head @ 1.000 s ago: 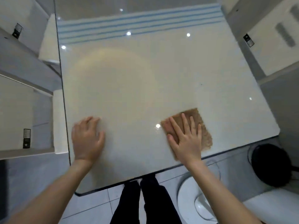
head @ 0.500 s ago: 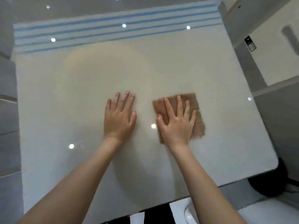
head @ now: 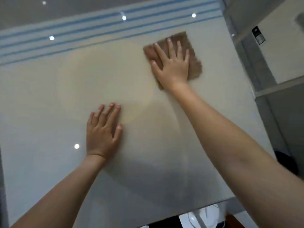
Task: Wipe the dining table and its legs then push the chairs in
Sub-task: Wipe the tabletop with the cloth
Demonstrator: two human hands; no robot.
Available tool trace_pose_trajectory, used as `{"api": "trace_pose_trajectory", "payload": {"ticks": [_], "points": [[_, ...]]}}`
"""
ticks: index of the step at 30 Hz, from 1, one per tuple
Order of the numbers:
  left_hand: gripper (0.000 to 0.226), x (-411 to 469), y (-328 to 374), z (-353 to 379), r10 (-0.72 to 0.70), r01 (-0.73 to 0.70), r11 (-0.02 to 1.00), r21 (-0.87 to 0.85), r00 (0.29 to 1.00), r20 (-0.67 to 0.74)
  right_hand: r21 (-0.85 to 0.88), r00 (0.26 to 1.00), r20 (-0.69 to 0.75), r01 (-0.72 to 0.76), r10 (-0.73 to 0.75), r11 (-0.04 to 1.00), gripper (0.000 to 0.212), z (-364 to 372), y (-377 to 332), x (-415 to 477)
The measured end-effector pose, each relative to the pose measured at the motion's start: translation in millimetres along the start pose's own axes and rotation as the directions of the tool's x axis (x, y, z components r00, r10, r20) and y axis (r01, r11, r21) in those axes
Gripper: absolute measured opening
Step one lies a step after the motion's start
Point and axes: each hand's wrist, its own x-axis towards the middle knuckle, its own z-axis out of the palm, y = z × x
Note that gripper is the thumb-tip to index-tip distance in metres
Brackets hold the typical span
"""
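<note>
Head view: your right hand (head: 172, 65) lies flat with fingers spread, pressing the brown cloth (head: 195, 63) onto the dining table (head: 49, 96). In the last second it has swept the cloth from the near edge out to about one o'clock. Your left hand (head: 102, 134), fingers straight and holding nothing, braces at about eight o'clock. The top looks mid-wipe, with legs and chairs not yet done.

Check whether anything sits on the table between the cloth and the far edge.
Nothing visible does. The right hand presses the brown cloth flat on the tabletop, and the strip beyond it shows only reflected lights and stripes. The left hand rests nearer, off to the left.
</note>
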Motion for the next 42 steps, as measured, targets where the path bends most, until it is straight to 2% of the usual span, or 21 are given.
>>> {"api": "trace_pose_trajectory", "payload": {"ticks": [2,4,7,9,10,12,14,15,17,21,22,24,25,27,28,29,31,34,38,40,42], "points": [[0.059,0.5,1.3,-1.6,-0.006,0.006,1.0,-0.001,1.0,0.02,0.03,0.999,-0.032,0.021,-0.02,0.999,0.06,2.1,15.8,-85.5],[0.059,-0.3,2.3,-2.6,-0.016,0.016,1.0,-0.004,0.999,0.033,0.015,1.0,-0.013,-0.027,0.027,1.0,0.061,5.7,32.5,-186.2],[0.059,0.6,3.3,-5.3,-0.009,0.009,1.0,0.008,0.999,0.034,-0.02,0.989,0.024,-0.148,0.148,0.989,0.066,6.8,64.9,-319.8],[0.06,1.1,4.8,-5.7,-0.009,0.009,1.0,0.004,0.999,0.036,-0.054,0.953,0.037,-0.298,0.3,0.953,0.069,5.2,85.9,-359.7],[0.06,0.6,5.1,-5.4,-0.012,0.012,1.0,0.003,0.999,0.037,-0.036,0.913,0.026,-0.406,0.407,0.913,0.069,4.3,94.6,-356.2],[0.061,1.0,5.0,-4.6,-0.009,0.009,1.0,0.007,0.999,0.031,0.03,0.78,-0.082,-0.62,0.621,0.784,0.062,4.0,101.6,-308.6],[0.061,1.5,3.9,-2.8,-0.008,0.008,1.0,0.0,1.0,0.026,0.109,0.662,-0.182,-0.721,0.727,0.685,0.058,1.4,100.6,-228.4],[0.061,1.6,3.9,-3.0,-0.01,0.01,1.0,-0.009,1.0,0.018,0.139,0.655,-0.191,-0.72,0.732,0.68,0.058,-0.2,97.3,-184.4],[0.06,1.9,5.9,-3.7,-0.01,0.01,1.0,-0.023,1.0,0.002,0.172,0.705,-0.188,-0.662,0.684,0.729,0.06,-1.7,86.4,-97.6],[0.059,2.4,5.9,-3.4,-0.012,0.012,1.0,-0.018,1.0,0.004,0.142,0.859,-0.129,-0.479,0.496,0.866,0.062,-6.4,39.5,29.8],[0.059,2.0,5.2,-2.6,-0.013,0.013,1.0,-0.012,1.0,0.005,0.111,0.905,-0.099,-0.404,0.415,0.908,0.062,-6.4,27.7,42.7],[0.059,1.2,3.9,-2.8,-0.015,0.015,1.0,-0.009,1.0,0.013,0.027,0.986,-0.045,-0.157,0.159,0.987,0.06,-3.9,11.0,39.1],[0.06,0.9,3.6,-3.4,-0.013,0.013,1.0,-0.005,1.0,0.019,-0.004,1.0,-0.027,-0.001,0.001,1.0,0.059,-1.8,9.1,22.2],[0.06,0.1,3.6,-3.6,-0.011,0.011,1.0,0.004,1.0,0.029,-0.028,0.96,-0.003,0.281,-0.281,0.959,0.058,4.3,19.8,-29.1],[0.06,-0.2,4.1,-3.4,-0.015,0.015,1.0,0.005,0.999,0.029,-0.037,0.934,0.021,0.358,-0.358,0.933,0.058,5.4,33.2,-56.5],[0.06,0.1,4.3,-2.9,-0.019,0.019,1.0,0.005,0.999,0.028,-0.046,0.927,0.037,0.375,-0.374,0.926,0.058,4.3,51.1,-80.9],[0.06,0.5,5.0,-1.3,-0.028,0.028,1.0,0.003,0.999,0.017,-0.059,0.965,0.014,0.262,-0.262,0.963,0.057,-4.7,96.8,-119.9],[0.059,0.7,5.7,0.7,-0.037,0.037,0.999,0.007,0.999,0.006,-0.069,0.999,-0.024,-0.048,0.046,0.996,0.058,-22.0,162.8,-169.5],[0.059,-0.6,6.9,1.9,-0.044,0.044,0.999,0.016,0.999,0.008,-0.045,0.931,-0.064,-0.363,0.36,0.931,0.057,-24.7,192.5,-231.3],[0.059,-0.3,5.6,2.9,-0.044,0.044,0.999,0.012,0.999,0.004,-0.027,0.865,-0.105,-0.496,0.491,0.868,0.058,-16.7,175.2,-249.8],[0.059,0.1,4.7,3.9,-0.034,0.034,0.999,0.006,0.999,0.0,0.004,0.83,-0.128,-0.547,0.543,0.837,0.059,-7.3,140.5,-265.4]]}}
